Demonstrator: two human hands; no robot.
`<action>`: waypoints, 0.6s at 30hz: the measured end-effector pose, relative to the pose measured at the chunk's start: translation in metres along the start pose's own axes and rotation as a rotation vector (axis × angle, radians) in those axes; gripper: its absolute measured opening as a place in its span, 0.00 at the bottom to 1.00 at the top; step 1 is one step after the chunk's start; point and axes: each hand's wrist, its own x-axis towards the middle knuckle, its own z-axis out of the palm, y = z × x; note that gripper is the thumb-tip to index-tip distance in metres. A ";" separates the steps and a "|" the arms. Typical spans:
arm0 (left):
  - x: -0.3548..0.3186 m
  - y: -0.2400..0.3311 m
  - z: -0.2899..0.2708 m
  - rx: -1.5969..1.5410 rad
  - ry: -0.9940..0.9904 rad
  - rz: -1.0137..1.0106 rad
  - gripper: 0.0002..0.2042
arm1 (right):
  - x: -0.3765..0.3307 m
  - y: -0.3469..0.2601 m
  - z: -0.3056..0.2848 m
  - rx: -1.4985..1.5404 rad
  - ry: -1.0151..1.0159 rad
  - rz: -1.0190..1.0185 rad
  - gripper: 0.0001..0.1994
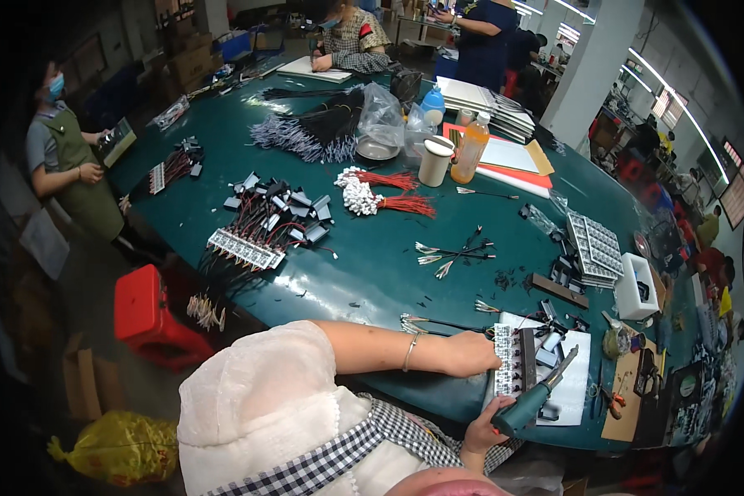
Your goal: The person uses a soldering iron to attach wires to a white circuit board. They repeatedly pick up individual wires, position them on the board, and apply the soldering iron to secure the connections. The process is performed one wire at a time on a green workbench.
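Green worktable [372,264], left hand [471,354] steadying terminal strip [511,360], right hand [486,430] gripping screwdriver [536,395]

A dark teal electric screwdriver [531,400] is gripped at its handle, tilted with the bit aimed toward one o'clock. At its eleven o'clock, touching the held-down edge, a grey terminal block strip [512,360] is laid lengthwise on a white sheet [572,397], wires attached at its top.
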 end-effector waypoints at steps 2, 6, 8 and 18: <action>-0.002 -0.001 0.002 -0.011 0.025 -0.047 0.08 | 0.001 -0.002 -0.001 0.012 0.003 0.043 0.14; 0.001 -0.011 -0.006 0.025 -0.081 -0.121 0.08 | 0.007 -0.012 0.005 0.026 0.066 0.052 0.09; 0.001 -0.011 -0.013 0.049 -0.146 -0.133 0.06 | 0.008 -0.013 0.006 0.011 0.091 0.014 0.09; 0.000 -0.019 -0.014 0.129 -0.177 -0.127 0.09 | 0.007 -0.006 0.006 -0.164 0.051 -0.067 0.22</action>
